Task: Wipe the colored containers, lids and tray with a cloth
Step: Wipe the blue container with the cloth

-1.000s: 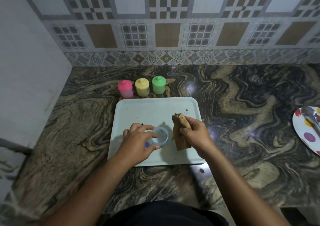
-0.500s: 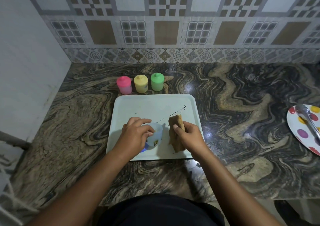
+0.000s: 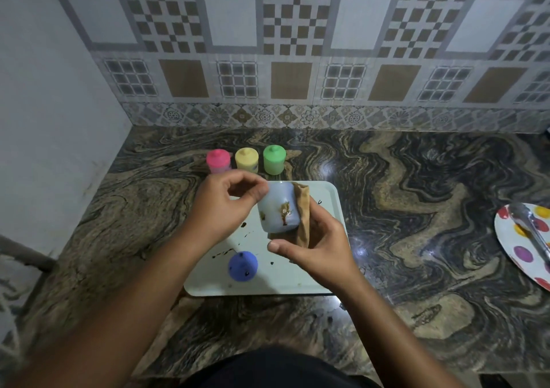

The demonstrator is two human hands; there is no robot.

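Note:
My left hand (image 3: 221, 209) pinches the rim of a pale blue container (image 3: 276, 209) with brown smears, held up above the white tray (image 3: 297, 280). The folded brown cloth (image 3: 302, 218) lies against the container's right side, gripped by my right hand (image 3: 315, 247). On the tray's near left part sits a blue lid (image 3: 242, 265), with dark splatters around it. Behind the tray stand a pink container (image 3: 218, 161), a yellow container (image 3: 246, 160) and a green container (image 3: 274, 159), each with its lid on.
A white plate with coloured dots (image 3: 523, 242) carrying metal tongs (image 3: 532, 233) lies at the right edge of the marble counter (image 3: 416, 209). A tiled wall runs behind and a plain wall stands at the left.
The left hand has lifted the pale blue container off the tray, uncovering the blue lid. The right hand has brought the cloth against the container's side.

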